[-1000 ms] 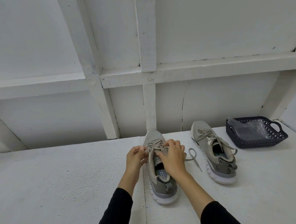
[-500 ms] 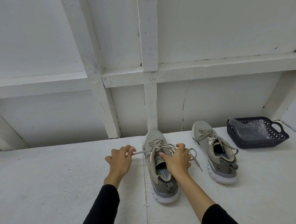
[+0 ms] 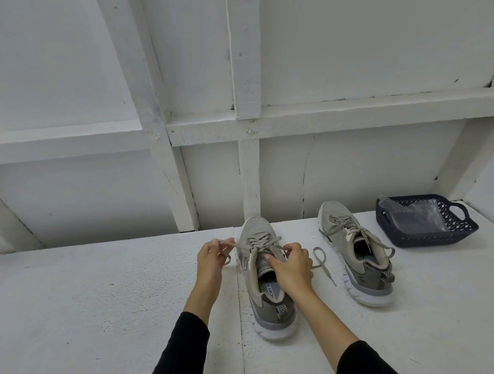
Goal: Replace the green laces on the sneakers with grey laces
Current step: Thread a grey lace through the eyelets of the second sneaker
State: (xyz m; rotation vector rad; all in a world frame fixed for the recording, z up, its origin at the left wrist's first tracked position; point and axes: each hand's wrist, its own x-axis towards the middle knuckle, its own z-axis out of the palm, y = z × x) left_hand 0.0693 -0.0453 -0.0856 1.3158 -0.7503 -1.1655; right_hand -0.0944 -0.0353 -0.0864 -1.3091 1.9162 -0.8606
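Now bent over the nearer sneaker (image 3: 266, 274), standing toe-away on the white desk (image 3: 90, 323), heel toward the camera. Left hand (image 3: 211, 258) raised just left of the shoe, fingers (image 3: 214, 247) curled and pinching one end of the grey lace (image 3: 231, 243), drawn out sideways from the top eyelets, with a short tail hanging below the hand. Right hand (image 3: 293, 266) laid over the tongue and collar, fingers bent around the lace at the upper eyelets, index fingertip pressing near the tongue. Other lace end (image 3: 322, 261) lying loose on the desk to the right of that hand, looped once, tip pointing toward the camera. Second sneaker (image 3: 355, 252) further right, well apart from the first, already threaded with a grey lace, ends draped loosely over its side. Dark blue basket (image 3: 431, 234) beyond it near the desk's right edge, holding a clear plastic bag (image 3: 413, 214). Black sleeves (image 3: 177, 359) on both forearms. White panelled wall (image 3: 96, 180) behind the desk.
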